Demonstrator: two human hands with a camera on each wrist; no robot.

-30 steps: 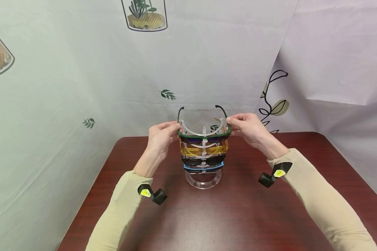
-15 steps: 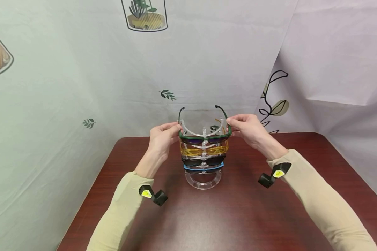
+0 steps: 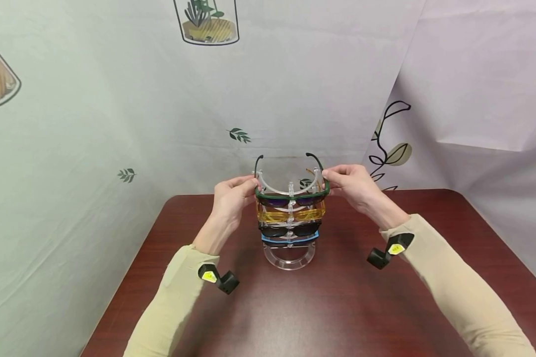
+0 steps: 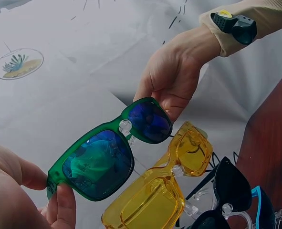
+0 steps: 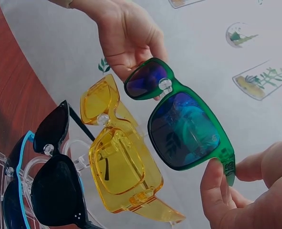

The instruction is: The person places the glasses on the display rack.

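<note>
Green-framed sunglasses [image 3: 291,198] with blue mirrored lenses sit at the top level of a clear display stand [image 3: 289,263]. At their left hinge, my left hand [image 3: 233,198] pinches the frame between thumb and fingers. My right hand [image 3: 352,184] pinches the opposite hinge in the same way. Both temples stick out open toward the wall. In the left wrist view, the stand's clear nose peg [image 4: 125,126] shows at the bridge of the green sunglasses. Just below are yellow glasses [image 5: 126,157], then black sunglasses [image 5: 57,188], then blue-rimmed sunglasses [image 3: 290,239] lowest.
The stand is on a dark red wooden table [image 3: 295,312] near its back edge. Behind it hangs a pale cloth backdrop [image 3: 161,99] printed with plants. A small camera [image 3: 219,278] is strapped on each sleeved wrist.
The green sunglasses have lowered very slightly on the stand, with both hands moving along and keeping their pinch. The other glasses have stayed put.
</note>
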